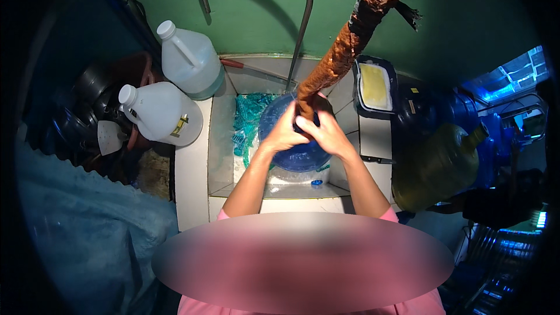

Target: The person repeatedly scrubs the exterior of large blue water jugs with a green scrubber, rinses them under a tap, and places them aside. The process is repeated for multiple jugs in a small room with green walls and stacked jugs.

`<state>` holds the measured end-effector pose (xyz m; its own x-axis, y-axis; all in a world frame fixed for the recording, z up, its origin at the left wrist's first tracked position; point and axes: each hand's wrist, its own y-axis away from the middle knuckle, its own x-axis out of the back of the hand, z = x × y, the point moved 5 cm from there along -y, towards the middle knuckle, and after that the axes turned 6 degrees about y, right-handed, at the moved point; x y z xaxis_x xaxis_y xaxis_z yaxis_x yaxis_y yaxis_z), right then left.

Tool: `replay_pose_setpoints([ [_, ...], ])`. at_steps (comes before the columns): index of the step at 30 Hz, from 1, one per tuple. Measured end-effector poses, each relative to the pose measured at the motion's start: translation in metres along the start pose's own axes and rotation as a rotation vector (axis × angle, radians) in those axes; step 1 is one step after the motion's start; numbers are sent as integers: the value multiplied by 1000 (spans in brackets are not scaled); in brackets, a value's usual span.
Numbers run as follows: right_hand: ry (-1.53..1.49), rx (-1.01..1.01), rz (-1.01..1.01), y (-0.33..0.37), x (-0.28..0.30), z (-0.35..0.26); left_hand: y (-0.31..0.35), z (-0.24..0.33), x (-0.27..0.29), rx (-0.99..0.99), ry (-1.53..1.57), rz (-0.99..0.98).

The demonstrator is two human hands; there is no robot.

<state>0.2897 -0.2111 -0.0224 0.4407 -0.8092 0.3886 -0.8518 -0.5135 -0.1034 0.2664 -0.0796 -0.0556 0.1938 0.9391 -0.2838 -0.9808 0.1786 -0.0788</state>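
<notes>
Since brown sleeve (332, 65) looks wet, likely soft, slippery; encircle lower end. Left hand (282, 136), right hand (327, 135) there; grip unclear.

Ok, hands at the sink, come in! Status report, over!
Left hand and right hand: over blue basin, at brown wrapped tube's lower end; grip unclear. Basin: in sink, partly hidden. Possibly in the way: crumpled teal material, left of basin.
</notes>
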Motion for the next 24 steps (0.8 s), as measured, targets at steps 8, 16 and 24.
replay_pose_setpoints([
  [8,-162,-100,401,8,-51,59,-38,66,-42,-146,-458,105],
  [16,17,35,80,-19,-27,37,-25,43,-10,-125,-569,195],
  [24,1017,-507,497,130,105,102,-27,37,-24,-145,-424,211],
])
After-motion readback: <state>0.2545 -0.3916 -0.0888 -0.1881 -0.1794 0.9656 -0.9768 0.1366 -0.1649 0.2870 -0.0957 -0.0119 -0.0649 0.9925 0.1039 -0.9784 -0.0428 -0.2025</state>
